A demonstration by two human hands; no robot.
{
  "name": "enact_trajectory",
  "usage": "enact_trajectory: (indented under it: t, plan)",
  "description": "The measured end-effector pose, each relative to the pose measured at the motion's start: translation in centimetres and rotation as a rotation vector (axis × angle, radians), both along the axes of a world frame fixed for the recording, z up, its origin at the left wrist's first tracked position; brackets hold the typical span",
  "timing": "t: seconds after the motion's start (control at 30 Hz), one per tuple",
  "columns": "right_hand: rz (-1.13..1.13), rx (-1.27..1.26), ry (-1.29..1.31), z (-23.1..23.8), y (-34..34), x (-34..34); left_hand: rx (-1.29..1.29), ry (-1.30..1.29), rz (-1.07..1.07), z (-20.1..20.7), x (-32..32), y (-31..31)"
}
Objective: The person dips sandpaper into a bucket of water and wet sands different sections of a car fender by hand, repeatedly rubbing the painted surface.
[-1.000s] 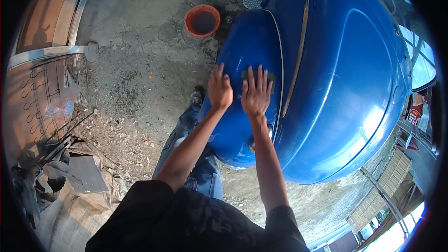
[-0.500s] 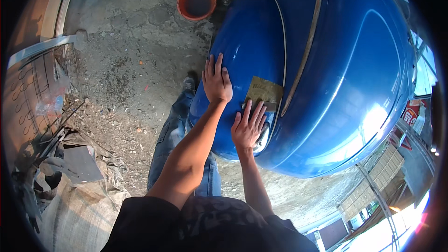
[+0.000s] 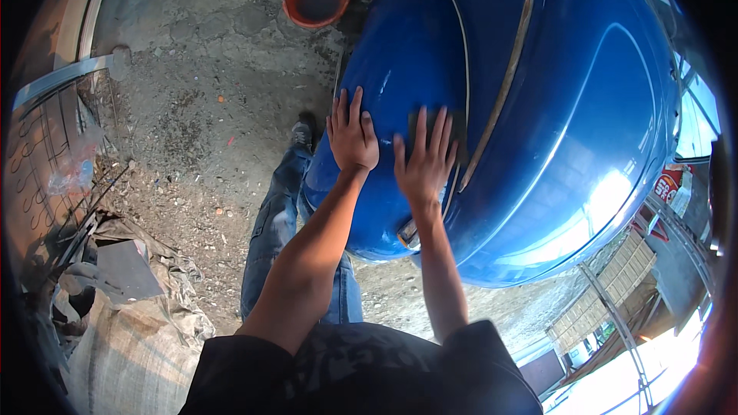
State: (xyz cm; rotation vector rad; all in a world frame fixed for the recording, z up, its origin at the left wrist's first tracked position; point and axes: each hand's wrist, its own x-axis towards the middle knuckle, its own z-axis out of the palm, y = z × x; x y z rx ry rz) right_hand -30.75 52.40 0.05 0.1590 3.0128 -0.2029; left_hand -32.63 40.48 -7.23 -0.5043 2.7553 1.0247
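Observation:
A rounded blue car fender point(image 3: 396, 38) bulges up in front of me beside the larger blue body point(image 3: 584, 115). My left hand point(image 3: 354, 137) lies flat on the fender's left side, fingers stretched upward. Farther right, my right hand point(image 3: 427, 165) is spread over a thin dark sheet that looks like sandpaper point(image 3: 461, 134), close to the pale seam between fender and body. Its fingers are slightly blurred and cover most of the sheet. Below this hand, a lamp-like fitting with a metal rim point(image 3: 407, 234) sits at the fender's lower end, partly hidden by my right forearm.
An orange-red basin point(image 3: 312, 24) holding cloudy liquid stands on the rough concrete floor at the upper left. Crumpled sacking point(image 3: 123, 338) and a grey panel point(image 3: 127, 270) lie at the lower left. A long worn strip point(image 3: 503, 81) runs along the blue body.
My right hand has moved up the fender, and the sheet beneath it now looks dark and mostly covered. My left hand stays on the fender. The whole view has shifted slightly.

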Motion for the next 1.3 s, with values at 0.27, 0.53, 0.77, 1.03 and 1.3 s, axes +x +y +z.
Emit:
enact_trajectory:
  t: [0.27,0.53,0.77,1.03,1.3]
  plan:
    - [-0.051,-0.011,-0.089,2.3,-0.7,5.0,-0.007,0.084,-0.043,1.1,-0.4,0.3]
    - [-0.120,-0.230,0.193,-1.0,-4.3,9.5,-0.215,0.417,-0.181,-7.3,-1.6,-3.1]
    - [-0.420,-0.382,0.018,1.7,-3.4,14.3,-0.045,-0.206,-0.260,-0.8,-2.8,0.9]
    - [-0.997,-1.040,0.374,3.4,-7.7,24.8,0.509,-0.737,-0.873,5.5,3.1,-5.1]
    - [-0.925,-1.584,0.502,3.6,-9.5,28.8,0.645,-1.011,-0.944,14.3,11.0,-10.7]
